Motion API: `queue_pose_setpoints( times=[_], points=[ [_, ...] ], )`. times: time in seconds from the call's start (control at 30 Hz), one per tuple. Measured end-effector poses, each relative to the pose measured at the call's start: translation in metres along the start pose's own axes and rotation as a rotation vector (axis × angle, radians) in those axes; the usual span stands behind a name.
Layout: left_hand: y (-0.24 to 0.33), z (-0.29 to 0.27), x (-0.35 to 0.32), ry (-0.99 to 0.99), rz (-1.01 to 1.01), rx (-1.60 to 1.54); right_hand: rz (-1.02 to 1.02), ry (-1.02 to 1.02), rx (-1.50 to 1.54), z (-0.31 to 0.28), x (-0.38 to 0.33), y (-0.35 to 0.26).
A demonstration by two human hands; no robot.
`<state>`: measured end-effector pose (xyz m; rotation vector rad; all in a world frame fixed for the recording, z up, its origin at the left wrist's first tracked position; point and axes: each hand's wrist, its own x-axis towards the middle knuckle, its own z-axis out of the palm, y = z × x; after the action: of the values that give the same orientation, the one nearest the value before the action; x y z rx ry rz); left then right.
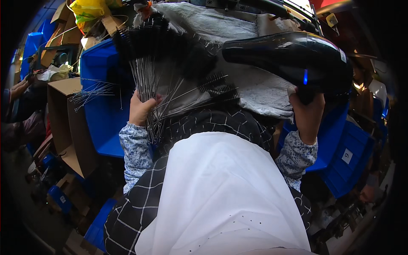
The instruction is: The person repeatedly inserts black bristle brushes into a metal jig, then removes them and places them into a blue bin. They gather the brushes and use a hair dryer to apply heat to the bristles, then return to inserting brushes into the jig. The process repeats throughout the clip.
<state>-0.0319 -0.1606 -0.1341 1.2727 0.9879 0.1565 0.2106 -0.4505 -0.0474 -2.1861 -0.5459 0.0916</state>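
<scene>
My left hand grips a fanned bundle of thin wire-handled brushes by their metal stems, their black bristle heads spread up and to the right. My right hand holds the handle of a black hair dryer, whose nozzle points left at the bristle heads; a small blue light glows on its body. Both hands are raised above my lap, which is covered by a white cloth over a dark checked garment. A grey rag lies behind the brushes.
A blue plastic bin stands left of my left hand, with loose wire brushes sticking out over a cardboard box. More blue bins sit at right. Another person's hand is at far left. A yellow bag lies at the top.
</scene>
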Motion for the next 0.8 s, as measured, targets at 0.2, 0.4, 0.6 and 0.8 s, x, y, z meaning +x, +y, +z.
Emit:
queue_pose_setpoints(
  times=[0.2, 0.4, 0.6, 0.8],
  points=[
    [0.000, -0.003, -0.011, -0.016, 0.044, -0.054, 0.047, 0.094, -0.067, -0.008, 0.003, 0.001],
    [-0.015, -0.021, -0.001, -0.057, -0.031, -0.155, 0.058, -0.014, -0.041, -0.007, -0.010, 0.017],
    [-0.029, -0.038, 0.002, -0.106, -0.061, -0.327, 0.168, 0.007, 0.064, 0.005, -0.022, 0.031],
    [-0.013, -0.019, -0.019, -0.122, -0.184, -0.187, 0.258, -0.026, 0.101, -0.002, -0.025, 0.043]
  ],
)
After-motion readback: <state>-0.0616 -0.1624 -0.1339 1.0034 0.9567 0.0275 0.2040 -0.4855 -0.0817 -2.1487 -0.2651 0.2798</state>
